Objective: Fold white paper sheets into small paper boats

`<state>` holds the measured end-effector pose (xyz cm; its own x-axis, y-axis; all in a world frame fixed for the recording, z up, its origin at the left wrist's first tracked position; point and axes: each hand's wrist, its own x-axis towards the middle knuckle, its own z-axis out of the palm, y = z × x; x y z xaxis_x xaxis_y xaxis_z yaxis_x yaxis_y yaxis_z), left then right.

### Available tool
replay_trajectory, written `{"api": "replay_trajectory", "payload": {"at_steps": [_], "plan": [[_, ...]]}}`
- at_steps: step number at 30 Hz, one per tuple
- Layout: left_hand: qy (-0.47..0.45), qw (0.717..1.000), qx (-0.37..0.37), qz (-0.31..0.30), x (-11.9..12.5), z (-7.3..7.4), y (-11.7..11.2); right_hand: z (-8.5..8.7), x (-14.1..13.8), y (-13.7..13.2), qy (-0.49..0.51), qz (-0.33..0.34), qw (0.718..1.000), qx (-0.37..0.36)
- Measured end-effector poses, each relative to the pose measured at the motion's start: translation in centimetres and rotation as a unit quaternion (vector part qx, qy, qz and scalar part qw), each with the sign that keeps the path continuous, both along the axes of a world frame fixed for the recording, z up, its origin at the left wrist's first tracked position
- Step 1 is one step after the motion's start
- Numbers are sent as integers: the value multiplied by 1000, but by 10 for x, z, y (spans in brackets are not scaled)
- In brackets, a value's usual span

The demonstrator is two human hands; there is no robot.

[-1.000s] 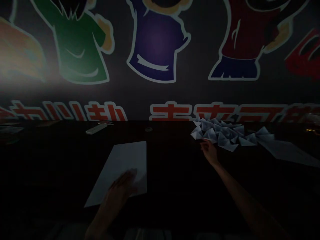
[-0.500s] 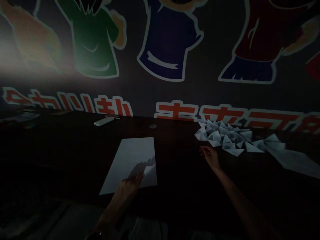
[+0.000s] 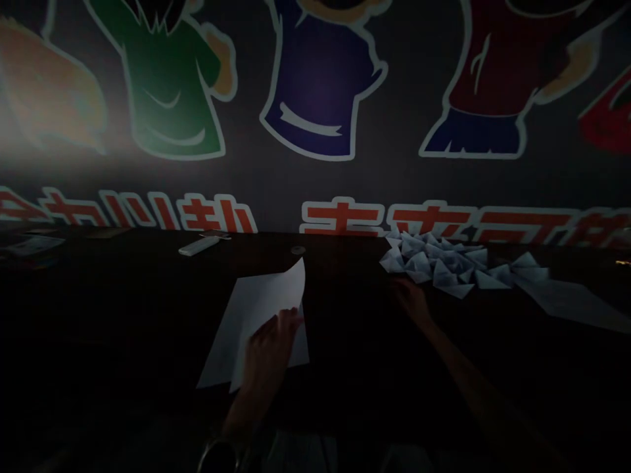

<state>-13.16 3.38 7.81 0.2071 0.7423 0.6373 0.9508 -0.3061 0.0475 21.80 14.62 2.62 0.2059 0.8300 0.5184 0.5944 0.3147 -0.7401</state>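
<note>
My left hand (image 3: 270, 345) pinches the right edge of a sheet of white paper (image 3: 276, 293) and holds that side raised and curled. Beneath it, more white paper (image 3: 224, 348) lies flat on the dark table (image 3: 345, 368). To the right, my right hand (image 3: 411, 300) rests low over the table with its fingers loosely bent and apart, nothing visible in them. Just beyond its fingertips sits a pile of folded white paper pieces (image 3: 444, 263), pointed and triangular.
A flat white sheet (image 3: 574, 302) lies right of the pile. Toward the back are a white oblong object (image 3: 198, 246) and a small round disc (image 3: 298, 250). Papers (image 3: 34, 246) lie at the far left. A wall with painted cartoon figures (image 3: 315, 79) stands behind the table.
My left hand has lifted the top sheet's right side off the paper below, moving up and slightly right. My right hand has shifted only a little. The view has turned slightly right.
</note>
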Motion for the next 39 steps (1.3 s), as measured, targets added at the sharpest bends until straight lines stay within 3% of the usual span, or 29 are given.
{"api": "replay_trajectory", "payload": {"at_steps": [2,3,6,8,11,13,15,20,23,26,32,35,39], "plan": [[25,995,22,-90,22,10,-8,24,-20,-25,-39,39,998,23],[45,990,28,-134,34,12,-12,34,-31,-41,-122,98,987,44],[91,971,25,-219,71,3,-29,49,-56,-88,-302,201,929,77],[94,961,-8,-259,92,-13,-42,38,-55,-109,-338,235,909,64],[66,945,-123,-297,107,-40,-60,2,-29,-124,-338,297,893,9],[41,923,-192,-332,102,-52,-67,-22,-6,-133,-299,268,915,-49],[23,913,-196,-356,85,-57,-70,-37,12,-145,-272,273,919,-85],[85,897,-175,-397,26,-51,-64,-43,28,-179,-163,220,952,-138],[73,896,-176,-402,11,-55,-60,-47,34,-188,-132,183,962,-152],[23,905,-170,-388,17,-64,-59,-55,39,-193,-115,131,973,-150],[-102,967,-101,-211,43,-79,-57,-53,34,-195,-72,15,983,-169],[-78,985,-76,-133,52,-78,-46,-41,25,-184,-65,-20,983,-169],[-51,990,-127,-27,67,-66,-21,-27,11,-154,-122,-50,974,-185]]}}
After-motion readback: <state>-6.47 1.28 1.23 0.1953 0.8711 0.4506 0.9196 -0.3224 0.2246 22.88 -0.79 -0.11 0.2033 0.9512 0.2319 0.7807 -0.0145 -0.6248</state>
